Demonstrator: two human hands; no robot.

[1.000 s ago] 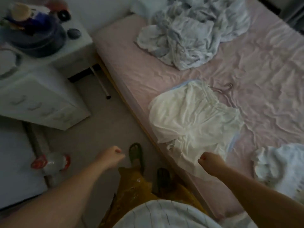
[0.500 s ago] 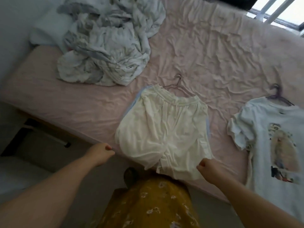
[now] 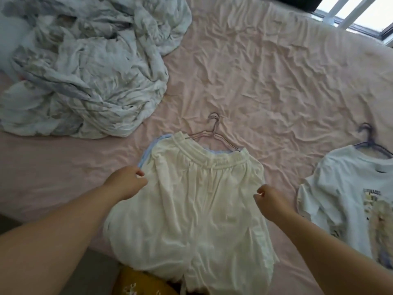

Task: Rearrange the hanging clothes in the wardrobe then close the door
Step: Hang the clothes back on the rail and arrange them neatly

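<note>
Cream-white shorts lie flat on the pink bed sheet, hung on a thin wire hanger with a pale blue garment showing underneath. My left hand is at the shorts' left edge with its fingers curled. My right hand is at their right edge, also curled. No cloth shows between the fingers of either hand. To the right lies a white printed T-shirt on a purple hanger. The wardrobe is out of view.
A crumpled pale blue-grey blanket is heaped at the bed's far left. A window with white frames is at the top right. The floor and yellow patterned clothing show at the bottom, by the bed's near edge.
The view swung from the floor and drawers onto the bed. Both curled hands moved up from the shorts' lower hem to their left and right edges. The garments have not moved.
</note>
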